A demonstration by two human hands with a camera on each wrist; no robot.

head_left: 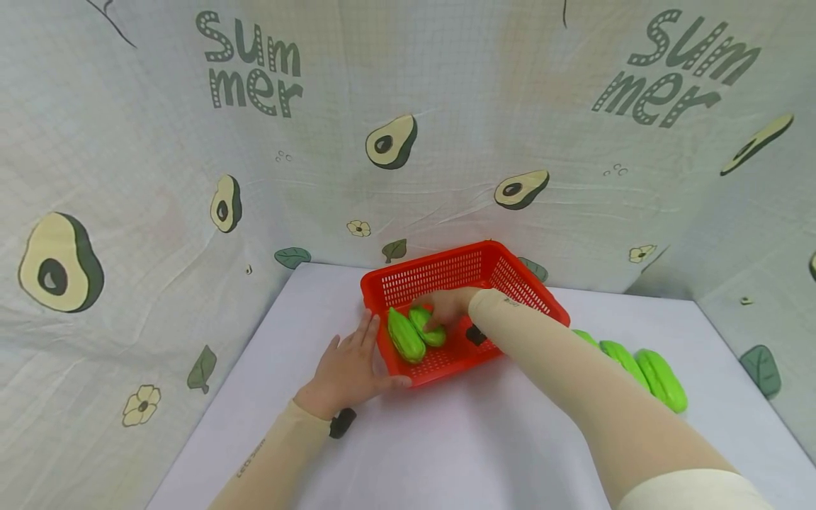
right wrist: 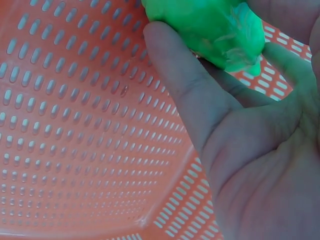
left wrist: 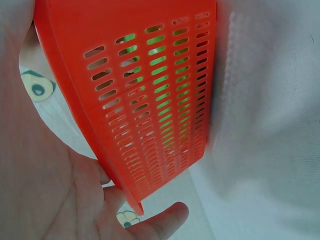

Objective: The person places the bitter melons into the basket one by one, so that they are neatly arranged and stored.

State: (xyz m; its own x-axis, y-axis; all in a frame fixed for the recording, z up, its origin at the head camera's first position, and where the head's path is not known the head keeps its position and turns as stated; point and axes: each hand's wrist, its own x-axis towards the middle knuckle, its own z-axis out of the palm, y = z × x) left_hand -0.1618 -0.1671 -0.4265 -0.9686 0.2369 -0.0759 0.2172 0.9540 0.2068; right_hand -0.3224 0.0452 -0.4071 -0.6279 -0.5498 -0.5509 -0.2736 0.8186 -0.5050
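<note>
A red plastic basket [head_left: 474,361] with slotted walls stands on the table and holds two long, shiny green gourd-like vegetables. My right hand [head_left: 448,306] reaches into it and grips the right-hand green vegetable [head_left: 418,316]; the right wrist view shows thumb and fingers around this vegetable [right wrist: 215,30]. Close beside it lies the other green vegetable [head_left: 405,338], against the basket's left side. At the left wall, my left hand [head_left: 347,368] rests on the rim with straight fingers, its thumb spread along the front edge. The left wrist view has the basket's outer wall [left wrist: 112,150], green showing through its slots.
On the table's right side lie several more green vegetables [head_left: 661,380], partly covered by my right forearm. A pale cloth [head_left: 446,85] printed with avocados and lettering hangs behind and along both sides of the white table [head_left: 433,453].
</note>
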